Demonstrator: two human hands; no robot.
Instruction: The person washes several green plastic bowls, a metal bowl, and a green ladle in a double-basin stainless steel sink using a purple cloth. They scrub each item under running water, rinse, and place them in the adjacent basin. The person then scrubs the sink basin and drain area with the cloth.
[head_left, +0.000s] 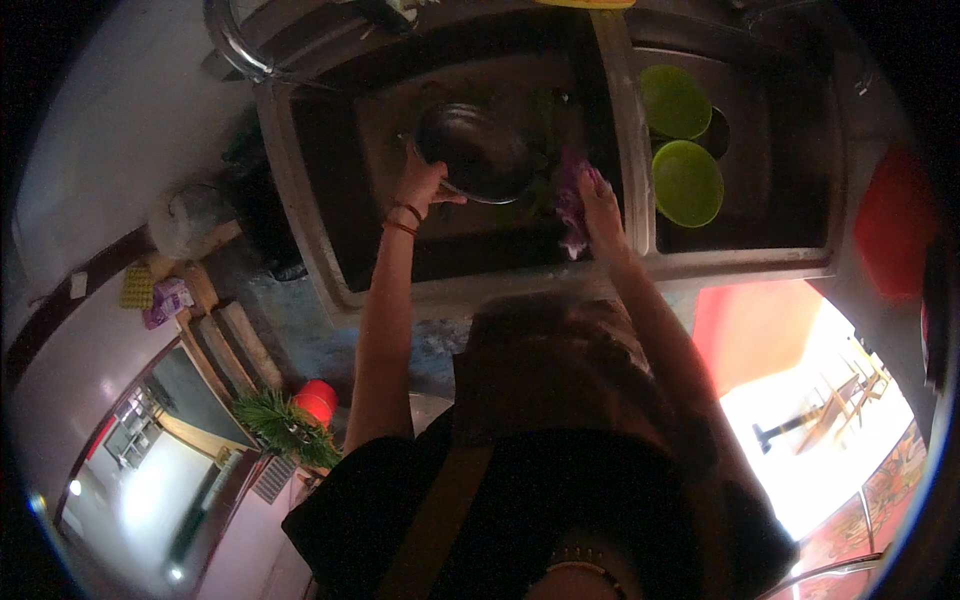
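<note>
Over the left basin of a metal sink (450, 289), my left hand (429, 184) grips the near left rim of a dark, shiny round bowl or pan (480, 154). Its inside faces the camera; its lower part is dim. To the right of it, my right hand (598, 199) holds a crumpled purple-and-white cloth or mesh scrubber (571, 195) near the divider between the basins. The two do not touch. Green leafy scraps (546, 124) lie around the bowl, blurred in shadow. Two green bowls (688, 184) rest one beyond the other in the right basin, beside a dark round thing.
A curved metal pipe (240, 49) stands at the sink's far left. Right of the sink is a red object (896, 225). A clear plastic container (191, 217), wooden slats (225, 337), a green plant (289, 427) and a red bucket (316, 401) are at the left.
</note>
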